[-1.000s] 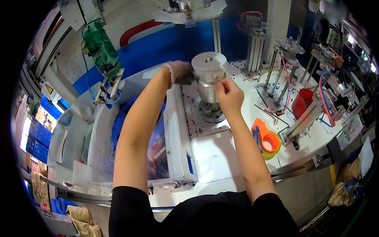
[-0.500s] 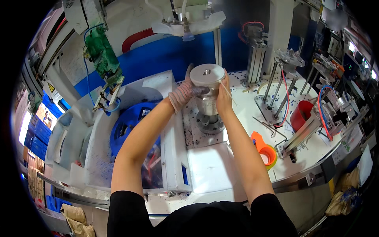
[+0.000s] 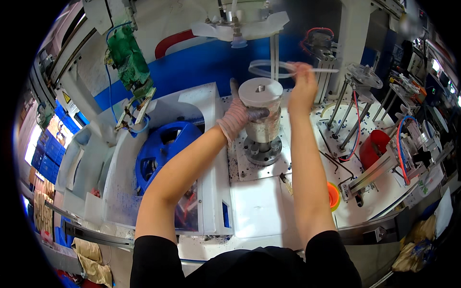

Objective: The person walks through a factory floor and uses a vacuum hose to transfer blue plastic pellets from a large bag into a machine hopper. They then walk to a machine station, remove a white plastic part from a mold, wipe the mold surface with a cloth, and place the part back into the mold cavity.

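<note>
A metal cylinder with a round flat lid (image 3: 264, 129) stands upright on a flanged base (image 3: 263, 152) in front of me. My left hand (image 3: 238, 116), in a thin pinkish glove with dark fingers, is closed around its left side, thumb across the front. My bare right hand (image 3: 303, 89) is raised beyond the cylinder's right rim, apart from it. Its fingers are closed on a translucent loop with a straight pale tail (image 3: 327, 70); motion blurs the loop, so its exact kind is unclear.
On the left, a white bin (image 3: 209, 192) holds a blue wheel-shaped part (image 3: 180, 128). A green-wrapped machine arm (image 3: 127, 60) hangs above it. Suction cups (image 3: 238, 42) hang ahead. To the right are a red cup (image 3: 374, 148), an orange-yellow ring (image 3: 333, 197), hex keys (image 3: 336, 163) and post fixtures.
My right hand has let go of the cylinder's right side and risen up and away with the translucent loop. My left hand keeps its hold. The whole view has shifted slightly.
</note>
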`<state>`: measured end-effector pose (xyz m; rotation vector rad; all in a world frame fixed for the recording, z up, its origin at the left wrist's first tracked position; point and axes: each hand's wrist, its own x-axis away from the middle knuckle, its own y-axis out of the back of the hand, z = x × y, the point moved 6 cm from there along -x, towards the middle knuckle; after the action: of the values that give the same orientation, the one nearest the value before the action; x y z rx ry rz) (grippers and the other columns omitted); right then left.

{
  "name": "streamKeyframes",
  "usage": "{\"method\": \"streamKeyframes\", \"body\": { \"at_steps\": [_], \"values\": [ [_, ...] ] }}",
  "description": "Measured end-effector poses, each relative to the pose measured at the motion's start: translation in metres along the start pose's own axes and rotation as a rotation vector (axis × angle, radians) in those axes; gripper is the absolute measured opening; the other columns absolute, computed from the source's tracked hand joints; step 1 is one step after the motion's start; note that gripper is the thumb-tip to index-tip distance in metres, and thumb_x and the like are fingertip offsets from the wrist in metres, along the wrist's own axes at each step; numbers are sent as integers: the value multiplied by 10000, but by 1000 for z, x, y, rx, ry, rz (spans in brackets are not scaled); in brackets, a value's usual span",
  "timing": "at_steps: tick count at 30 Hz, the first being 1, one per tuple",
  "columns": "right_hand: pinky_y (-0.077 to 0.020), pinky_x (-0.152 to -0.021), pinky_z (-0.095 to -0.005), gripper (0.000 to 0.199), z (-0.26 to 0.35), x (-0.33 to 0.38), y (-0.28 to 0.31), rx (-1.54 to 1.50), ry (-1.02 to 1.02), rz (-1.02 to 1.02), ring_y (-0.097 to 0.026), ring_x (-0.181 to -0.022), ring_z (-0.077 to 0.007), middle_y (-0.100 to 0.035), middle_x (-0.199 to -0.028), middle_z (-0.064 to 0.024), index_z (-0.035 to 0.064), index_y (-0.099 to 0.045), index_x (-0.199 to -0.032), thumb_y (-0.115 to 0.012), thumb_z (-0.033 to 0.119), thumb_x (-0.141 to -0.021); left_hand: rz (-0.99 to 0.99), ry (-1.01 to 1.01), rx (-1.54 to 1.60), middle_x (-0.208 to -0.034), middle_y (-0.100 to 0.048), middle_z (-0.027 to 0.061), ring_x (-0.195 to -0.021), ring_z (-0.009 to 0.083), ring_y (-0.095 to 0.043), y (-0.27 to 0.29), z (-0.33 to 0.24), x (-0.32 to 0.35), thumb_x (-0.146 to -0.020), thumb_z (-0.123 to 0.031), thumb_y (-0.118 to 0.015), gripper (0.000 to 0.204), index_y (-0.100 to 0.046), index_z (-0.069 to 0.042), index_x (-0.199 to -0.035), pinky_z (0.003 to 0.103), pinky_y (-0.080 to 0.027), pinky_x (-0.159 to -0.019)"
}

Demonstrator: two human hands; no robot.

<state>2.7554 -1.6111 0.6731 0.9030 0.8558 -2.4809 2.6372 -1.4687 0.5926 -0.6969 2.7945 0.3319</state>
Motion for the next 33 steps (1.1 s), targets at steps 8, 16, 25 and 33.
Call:
{"method": "streamKeyframes", "body": {
  "at_steps": [8,16,25,33],
  "values": [
    [-372,-983,-388,398,-43,36,70,1032,-165,385,-522,-1160,-266,-570,-1239,-122,67,-572,-1211,-546,334,-918,-50,98,34,-1402,-451,32,-1385,246,-242,-8,-18,9,-660,-749,-572,919,-375,-229,-1392,620,179,-1056],
    [-281,-1087,-385,810,-64,22,-4,-350,-724,424,-377,-1318,-265,-409,-1423,-136,47,-413,-1382,-278,685,-900,157,-62,-104,-1371,-477,55,-1337,257,-333,-11,-56,26,-592,-714,-555,1013,-338,-154,-1408,481,-34,-1145],
    [-452,-926,-375,923,-69,45,-38,-411,-835,581,-573,-1073,-248,-614,-1145,-141,30,-552,-1229,-196,784,-834,-51,119,270,-1382,-474,34,-1369,229,-294,3,-13,3,-597,-609,-754,1054,-278,-178,-1434,530,121,-1122],
    [-386,-964,-330,854,-73,65,-21,-128,-541,304,-550,-1088,-246,-620,-1119,-122,19,-551,-1215,-152,704,-900,-170,-136,116,-1370,-480,-9,-1366,197,-292,-3,-11,26,-666,-504,-753,882,-334,-256,-1401,622,52,-1107]
  ]
}}
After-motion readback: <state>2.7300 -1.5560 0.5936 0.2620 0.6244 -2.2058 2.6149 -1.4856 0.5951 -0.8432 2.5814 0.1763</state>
